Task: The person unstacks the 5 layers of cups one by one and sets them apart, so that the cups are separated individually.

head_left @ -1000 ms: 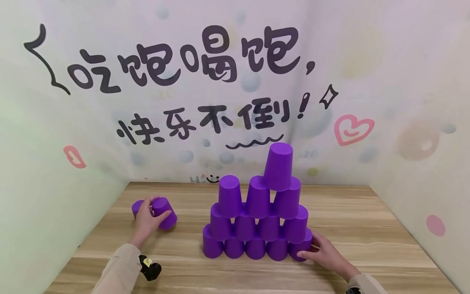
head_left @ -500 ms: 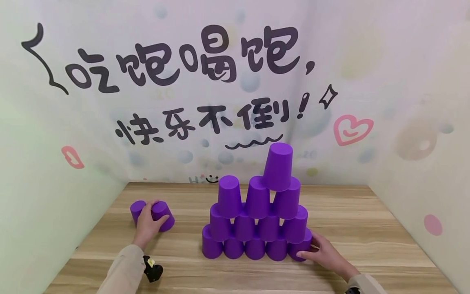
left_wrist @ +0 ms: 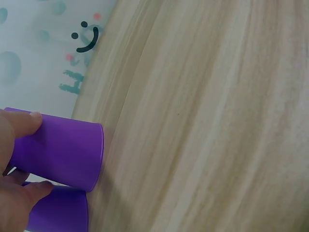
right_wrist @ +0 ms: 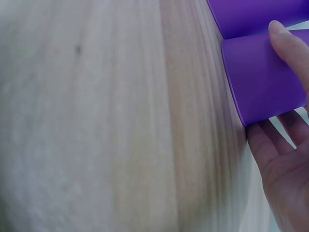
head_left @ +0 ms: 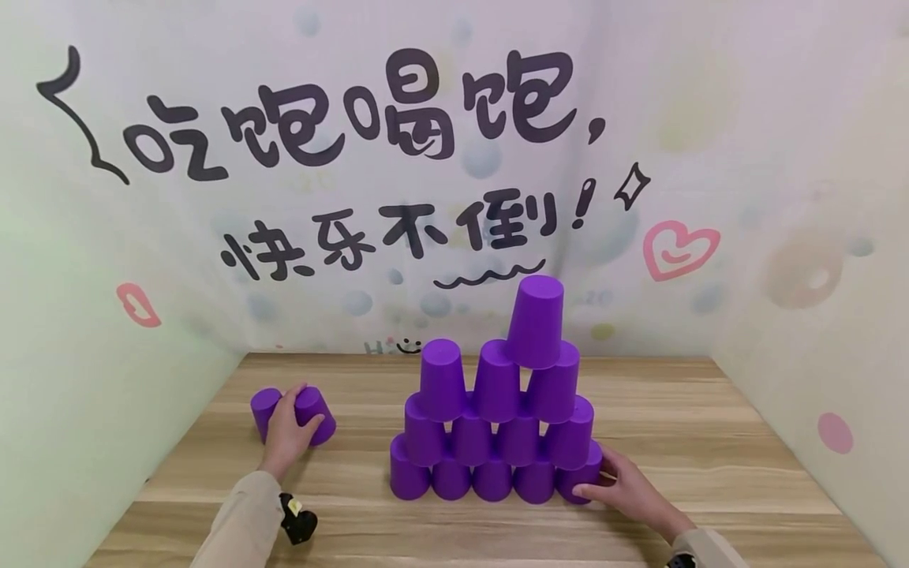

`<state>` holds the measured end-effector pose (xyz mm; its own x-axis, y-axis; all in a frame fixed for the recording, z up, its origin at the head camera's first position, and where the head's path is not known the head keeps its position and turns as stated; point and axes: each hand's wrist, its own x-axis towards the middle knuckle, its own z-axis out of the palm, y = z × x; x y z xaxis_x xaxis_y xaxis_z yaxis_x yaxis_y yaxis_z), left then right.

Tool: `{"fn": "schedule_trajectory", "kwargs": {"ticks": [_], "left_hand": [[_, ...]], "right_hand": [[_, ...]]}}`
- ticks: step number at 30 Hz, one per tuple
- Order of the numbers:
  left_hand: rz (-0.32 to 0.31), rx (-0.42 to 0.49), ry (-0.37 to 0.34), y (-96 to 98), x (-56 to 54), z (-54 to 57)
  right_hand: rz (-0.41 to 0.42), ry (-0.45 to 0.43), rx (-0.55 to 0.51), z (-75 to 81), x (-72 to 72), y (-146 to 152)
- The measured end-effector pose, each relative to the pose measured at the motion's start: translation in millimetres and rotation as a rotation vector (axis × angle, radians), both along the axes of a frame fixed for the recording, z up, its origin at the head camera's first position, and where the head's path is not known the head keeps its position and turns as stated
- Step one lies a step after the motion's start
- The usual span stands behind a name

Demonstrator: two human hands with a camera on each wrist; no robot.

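my left hand (head_left: 287, 431) grips a purple cup (head_left: 310, 401) on the left of the worktop (head_left: 426, 536), a second cup (head_left: 264, 409) just beside it to the left. farther right, my right hand (head_left: 632, 487) holds the bottom right cup (head_left: 577, 478) of a purple stack (head_left: 472, 438), a lone cup (head_left: 537, 323) on top.
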<state>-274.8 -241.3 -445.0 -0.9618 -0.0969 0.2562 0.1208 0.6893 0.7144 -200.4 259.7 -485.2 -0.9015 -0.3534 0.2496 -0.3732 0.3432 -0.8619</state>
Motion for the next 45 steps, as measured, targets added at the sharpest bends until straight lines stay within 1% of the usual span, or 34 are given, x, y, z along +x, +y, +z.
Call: {"fn": "schedule_trajectory", "kwargs": {"ticks": [2,4,7,9,12,17,19,21,24,26,30,33,35,38,40,43,45], "left_hand": [[-0.008,-0.001,0.010,-0.4,0.6,1.3],[-0.015,-0.003,0.030,0.2,1.0,5.6],[-0.042,-0.008,0.090,3.3,1.6,19.7],[-0.071,-0.022,0.135,7.6,2.5,34.1],[-0.129,-0.045,0.209,16.6,2.5,58.7],[-0.243,-0.081,0.361,38.1,-1.3,98.7],[-0.284,-0.086,0.396,48.2,-0.9,113.8],[-0.326,-0.080,0.402,58.8,1.2,128.5],[-0.374,-0.065,0.390,75.4,5.0,148.7],[-0.415,-0.056,0.385,87.7,8.0,161.4],[-0.498,-0.048,0.400,115.5,14.9,185.4],[-0.567,-0.020,0.409,138.2,21.5,202.4],[-0.621,0.012,0.409,153.1,25.4,211.9],[-0.694,0.054,0.407,173.9,30.2,222.0],[-0.727,0.073,0.396,186.9,32.7,226.1],[-0.749,0.077,0.370,204.2,35.6,229.2],[-0.755,0.069,0.347,213.9,36.4,229.1]], "right_hand": [[0.010,0.016,0.002,-0.3,-0.3,0],[0.014,0.023,0.006,-0.9,-0.5,0],[0.002,0.011,0.009,-2.2,-1.0,1],[-0.011,-0.007,0.014,-2.6,-1.1,2],[-0.024,-0.030,0.017,-3.1,-1.4,4],[-0.011,-0.022,0.021,-2.2,-0.7,5],[-0.003,0.000,0.017,-1.9,-0.4,4],[0.003,0.013,0.010,-2.0,-0.1,3],[0.002,0.030,0.009,-2.7,0.0,2],[0.001,0.020,0.011,-2.7,0.3,2],[-0.003,0.005,0.012,-2.2,0.7,3],[-0.007,-0.007,0.011,-1.7,0.9,3],[-0.007,-0.012,0.010,-1.6,0.8,2],[0.002,-0.003,0.007,-1.9,0.1,2],[0.011,0.006,0.003,-2.3,-0.6,1],[0.015,0.010,0.003,-3.0,-1.0,1],[0.012,0.004,0.004,-3.0,-0.9,1]]}}
